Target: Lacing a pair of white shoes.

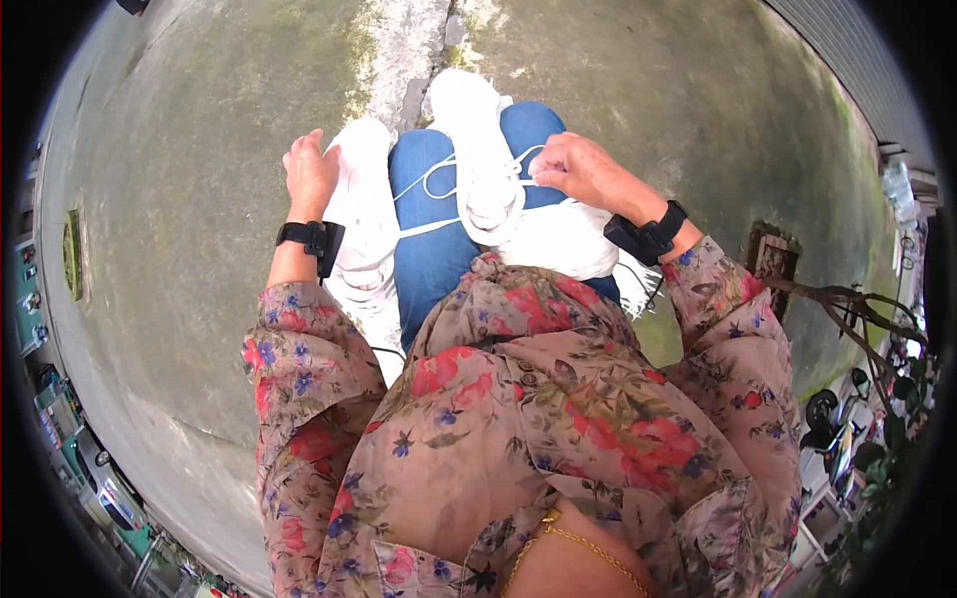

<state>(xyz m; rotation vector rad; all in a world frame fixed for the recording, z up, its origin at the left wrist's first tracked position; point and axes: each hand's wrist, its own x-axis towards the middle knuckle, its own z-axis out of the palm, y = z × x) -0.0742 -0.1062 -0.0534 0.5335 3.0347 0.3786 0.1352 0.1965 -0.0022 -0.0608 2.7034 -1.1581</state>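
A long white bundle of soft cord or fabric strips (467, 130) lies along my jeans-covered thighs, with thin white cords (439, 184) looping out from it. My right hand (578, 169) is closed in a pinch at its right side, on a white cord (525, 159). Upright beside a second white bundle (359, 184), my left hand (311, 174) has its fingers loosely bent and a little apart. Whether its fingertips touch that bundle I cannot tell. More white material (558, 239) is spread across my right thigh, ending in a fringe (638, 286).
Stained concrete ground (648, 90) surrounds me, with a crack (451, 40) straight ahead. A rusty square object (773, 249) and bare branches (847, 299) are at my right. Parked vehicles (105, 478) show along the far left rim.
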